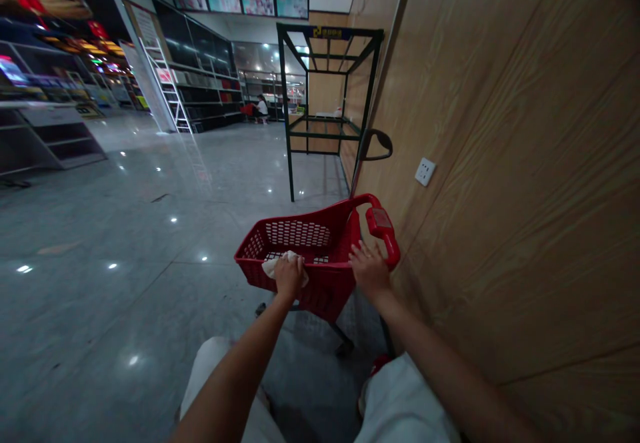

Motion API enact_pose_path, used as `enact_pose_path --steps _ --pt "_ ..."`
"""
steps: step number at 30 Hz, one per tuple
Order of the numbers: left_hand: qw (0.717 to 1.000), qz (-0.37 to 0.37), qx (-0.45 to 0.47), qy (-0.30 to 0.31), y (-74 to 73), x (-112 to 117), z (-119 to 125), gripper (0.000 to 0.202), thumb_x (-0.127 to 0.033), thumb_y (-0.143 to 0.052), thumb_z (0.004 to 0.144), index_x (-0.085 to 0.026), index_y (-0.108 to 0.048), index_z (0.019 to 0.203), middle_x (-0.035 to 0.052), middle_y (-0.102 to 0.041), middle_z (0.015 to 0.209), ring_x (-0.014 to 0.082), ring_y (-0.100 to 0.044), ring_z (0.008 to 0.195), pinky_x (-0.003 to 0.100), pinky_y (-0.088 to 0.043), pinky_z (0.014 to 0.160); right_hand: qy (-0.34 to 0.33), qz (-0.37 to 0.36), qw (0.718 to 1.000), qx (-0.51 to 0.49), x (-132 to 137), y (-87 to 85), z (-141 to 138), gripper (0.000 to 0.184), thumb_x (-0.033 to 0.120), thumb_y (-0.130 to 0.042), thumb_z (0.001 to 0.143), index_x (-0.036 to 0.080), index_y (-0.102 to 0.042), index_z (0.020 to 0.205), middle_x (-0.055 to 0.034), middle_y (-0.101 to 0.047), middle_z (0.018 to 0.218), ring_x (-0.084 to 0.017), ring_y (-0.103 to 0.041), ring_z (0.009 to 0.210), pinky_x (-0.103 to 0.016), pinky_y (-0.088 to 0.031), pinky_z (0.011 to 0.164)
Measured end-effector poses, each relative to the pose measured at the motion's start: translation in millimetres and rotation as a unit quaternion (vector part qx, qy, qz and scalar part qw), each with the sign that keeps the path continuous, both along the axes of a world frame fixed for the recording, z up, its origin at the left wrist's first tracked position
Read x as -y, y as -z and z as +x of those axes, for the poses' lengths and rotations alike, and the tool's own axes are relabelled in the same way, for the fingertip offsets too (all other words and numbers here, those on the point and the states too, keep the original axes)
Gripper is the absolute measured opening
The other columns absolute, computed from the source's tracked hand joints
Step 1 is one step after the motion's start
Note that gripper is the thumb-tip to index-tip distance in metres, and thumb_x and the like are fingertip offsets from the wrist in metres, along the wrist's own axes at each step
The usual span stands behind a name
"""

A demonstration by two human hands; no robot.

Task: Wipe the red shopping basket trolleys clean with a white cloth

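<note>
- Clasps a white cloth (271,267) in the left grip (289,279), clenched over the near rim (325,265) of a red shopping cart (325,299)
- Presses the cloth against that rim, bunched under the fingers and bulging out to the left of the knuckles
- Rests the right grip (369,268) on the same rim, released, fingers extended, just beside the curved red handle (393,249)
- Has the cart standing directly ahead on the grey floor (125,223), handle end to the right, near the wooden wall (510,163), and perforated basket reaching to the left
- Shows dark casters (345,347) beneath the cart, beyond knees in pale trousers (405,403)
- Faces a dark metal frame (325,135) beyond the cart, close to the wall, with a white socket (425,171) farther right
- Takes in, well apart at the back left, a white ladder (173,93) against shelves (215,89) and a person low to the floor (261,107)
</note>
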State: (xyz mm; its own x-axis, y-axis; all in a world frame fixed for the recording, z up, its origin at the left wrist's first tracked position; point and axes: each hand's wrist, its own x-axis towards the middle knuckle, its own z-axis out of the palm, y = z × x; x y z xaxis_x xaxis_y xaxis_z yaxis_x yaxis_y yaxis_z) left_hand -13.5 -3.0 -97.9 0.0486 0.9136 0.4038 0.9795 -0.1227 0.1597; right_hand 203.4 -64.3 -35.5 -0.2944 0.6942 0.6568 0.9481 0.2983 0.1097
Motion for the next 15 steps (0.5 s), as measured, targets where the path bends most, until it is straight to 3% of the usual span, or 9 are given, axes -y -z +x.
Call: enact_pose_path --steps 2,4,8,12,15 --pt "1.000 0.009 0.003 0.021 2.7 10 16 0.036 -0.035 -0.030 0.094 -0.016 -0.060 0.099 0.0135 -0.061 0.103 0.0243 -0.054 0.100 0.036 -0.035 0.090 -0.008 -0.055 0.998 0.019 -2 8.0 -29 0.025 0.018 -0.047 0.089 0.017 -0.066 0.105 -0.0097 -0.062 0.122 -0.023 -0.050 0.117 -0.042 -0.028 0.102" --pt "0.997 0.000 -0.003 0.076 6.9 17 20 0.033 -0.035 -0.034 0.094 -0.017 -0.058 0.107 0.0141 -0.060 0.111 0.0239 -0.054 0.102 0.036 -0.036 0.090 -0.010 -0.106 0.994 0.019 -3 20.4 -50 0.029 0.023 -0.049 0.090 0.017 -0.061 0.116 -0.0106 -0.061 0.122 -0.023 -0.053 0.113 -0.038 -0.033 0.098" --pt "0.984 -0.048 -0.015 0.169 17.9 19 -12 0.032 -0.036 -0.048 0.089 -0.023 -0.054 0.118 0.0133 -0.058 0.119 0.0232 -0.056 0.104 0.036 -0.038 0.090 -0.009 -0.142 0.989 0.047 -3 49.8 -51 0.041 0.034 -0.053 0.088 0.017 -0.054 0.126 -0.0133 -0.064 0.113 -0.024 -0.056 0.099 -0.041 -0.035 0.092" --pt "0.987 -0.061 -0.022 0.148 23.3 21 -35 0.030 -0.039 -0.048 0.089 -0.026 -0.056 0.115 0.0110 -0.057 0.122 0.0235 -0.054 0.108 0.037 -0.038 0.092 -0.019 -0.119 0.989 0.082 -3 71.0 -33 0.049 0.034 -0.054 0.086 0.020 -0.048 0.133 -0.0147 -0.056 0.126 -0.027 -0.052 0.104 -0.046 -0.029 0.097" --pt "0.990 -0.045 -0.009 0.133 19.9 25 -10 0.032 -0.040 -0.045 0.090 -0.025 -0.056 0.116 0.0121 -0.056 0.123 0.0245 -0.054 0.107 0.038 -0.038 0.091 0.007 -0.122 0.988 0.098 -8 79.2 -33 0.051 0.021 -0.050 0.085 0.020 -0.044 0.136 -0.0155 -0.053 0.130 -0.029 -0.050 0.106 -0.051 -0.027 0.098"
